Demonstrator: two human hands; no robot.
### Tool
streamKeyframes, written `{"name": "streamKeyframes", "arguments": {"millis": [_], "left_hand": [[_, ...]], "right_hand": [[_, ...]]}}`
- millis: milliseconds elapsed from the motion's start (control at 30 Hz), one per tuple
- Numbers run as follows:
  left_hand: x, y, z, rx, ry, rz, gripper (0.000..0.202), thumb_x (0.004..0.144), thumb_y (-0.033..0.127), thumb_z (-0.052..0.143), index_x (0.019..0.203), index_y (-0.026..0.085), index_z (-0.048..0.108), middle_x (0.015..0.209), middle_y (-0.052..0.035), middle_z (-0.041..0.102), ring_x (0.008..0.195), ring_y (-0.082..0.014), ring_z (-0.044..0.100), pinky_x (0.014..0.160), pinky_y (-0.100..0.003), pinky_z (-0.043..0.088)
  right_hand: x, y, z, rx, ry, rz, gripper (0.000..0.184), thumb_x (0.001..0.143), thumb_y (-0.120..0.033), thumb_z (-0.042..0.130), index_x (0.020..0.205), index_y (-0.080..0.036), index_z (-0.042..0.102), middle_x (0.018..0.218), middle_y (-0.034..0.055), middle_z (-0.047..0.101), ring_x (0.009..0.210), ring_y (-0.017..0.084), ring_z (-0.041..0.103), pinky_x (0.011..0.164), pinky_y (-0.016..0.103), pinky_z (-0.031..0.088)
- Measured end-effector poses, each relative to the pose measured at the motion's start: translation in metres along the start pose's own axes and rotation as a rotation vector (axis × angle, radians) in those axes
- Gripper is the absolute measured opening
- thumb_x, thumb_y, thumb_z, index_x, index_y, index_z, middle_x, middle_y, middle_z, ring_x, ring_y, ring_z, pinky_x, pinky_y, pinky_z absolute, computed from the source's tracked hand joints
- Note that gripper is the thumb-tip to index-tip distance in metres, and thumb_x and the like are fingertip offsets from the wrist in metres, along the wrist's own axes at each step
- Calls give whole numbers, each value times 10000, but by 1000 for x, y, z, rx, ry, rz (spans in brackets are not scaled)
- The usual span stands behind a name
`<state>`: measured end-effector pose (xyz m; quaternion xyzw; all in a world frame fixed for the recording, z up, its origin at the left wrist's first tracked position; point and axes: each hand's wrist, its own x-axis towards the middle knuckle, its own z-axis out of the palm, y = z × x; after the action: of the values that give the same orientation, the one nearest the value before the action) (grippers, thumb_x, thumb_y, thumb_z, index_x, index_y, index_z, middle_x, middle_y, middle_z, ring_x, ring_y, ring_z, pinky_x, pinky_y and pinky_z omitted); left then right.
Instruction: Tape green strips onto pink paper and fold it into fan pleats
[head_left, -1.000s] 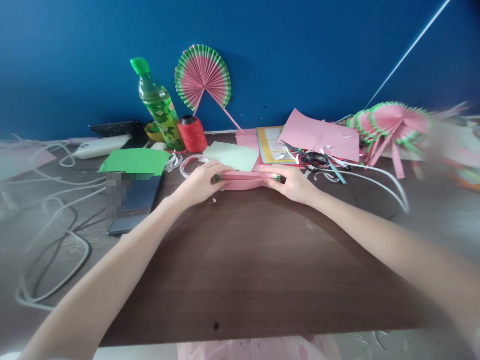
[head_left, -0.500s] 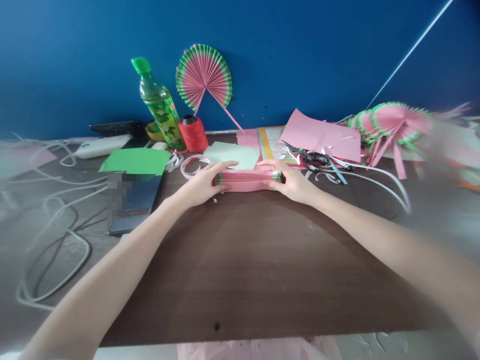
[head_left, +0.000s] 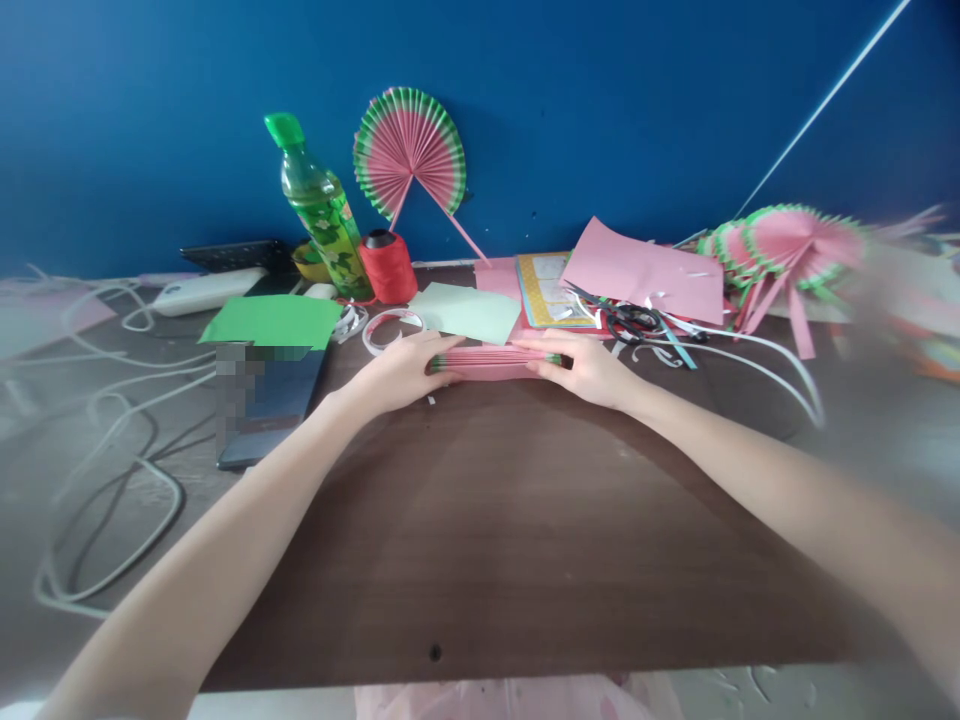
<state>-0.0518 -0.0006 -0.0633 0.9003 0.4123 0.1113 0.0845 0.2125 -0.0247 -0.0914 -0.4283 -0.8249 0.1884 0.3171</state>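
Between my two hands is a pleated stack of pink paper with green ends, its folds pressed close together. My left hand pinches its left end, thumb on the near side and fingers on the far side. The right end is gripped the same way by my right hand. Just behind the stack lies a pale green sheet. A roll of tape sits beyond my left hand. Black-handled scissors rest behind my right hand, among paper scraps.
A finished round paper fan leans on the blue wall, near a green bottle and a red thread spool. More fans lie at right. Loose white cables and a dark flat device are at left.
The pleated paper looks pressed flatter between my hands, with its folds closer together. Both hands stay at its ends, nearly in place.
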Motion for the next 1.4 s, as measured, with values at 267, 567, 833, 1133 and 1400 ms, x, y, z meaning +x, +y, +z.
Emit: {"name": "streamKeyframes", "arguments": {"millis": [267, 567, 833, 1133, 1400], "left_hand": [[-1, 1, -2, 114, -71, -54, 602, 844, 436, 470, 1372, 173, 351, 1129, -116, 567, 1044, -259, 525, 859, -345, 420], [-2, 7, -5, 56, -58, -103, 588, 853, 418, 463, 1393, 250, 303, 1164, -95, 573, 1049, -250, 547, 863, -348, 425], [-1, 0, 0, 53, -21, -53, 504, 874, 409, 419, 1328, 188, 422, 1209, -116, 546, 1103, -258, 503, 914, -381, 402], [0, 1, 0, -15, -10, 48, 423, 880, 377, 394, 1211, 167, 554, 983, -83, 484, 892, -191, 503, 870, -341, 412], [1, -1, 4, -73, 63, 111, 322, 859, 335, 463, 1061, 158, 640, 1013, -89, 544, 969, -208, 478, 919, -362, 372]], "right_hand": [[-1, 0, -1, -4, -67, -13, 482, 822, -295, 542, 1296, -236, 480, 1314, 55, 521, 1249, 237, 439, 1057, 448, 331], [-2, -5, -3, 12, -32, -42, 621, 826, -293, 533, 1389, -345, 278, 1390, 19, 430, 1268, 240, 407, 1038, 472, 339], [-3, -5, -3, 26, 26, -29, 440, 822, -302, 544, 1257, -283, 481, 1224, 47, 562, 1120, 233, 521, 962, 441, 404], [0, -1, -1, -2, 71, -90, 249, 846, -273, 485, 1008, -202, 661, 935, 69, 562, 907, 205, 556, 850, 399, 441], [1, -2, -1, 18, 61, -63, 163, 817, -262, 536, 876, -197, 674, 858, 55, 604, 794, 182, 553, 762, 368, 453]]}}
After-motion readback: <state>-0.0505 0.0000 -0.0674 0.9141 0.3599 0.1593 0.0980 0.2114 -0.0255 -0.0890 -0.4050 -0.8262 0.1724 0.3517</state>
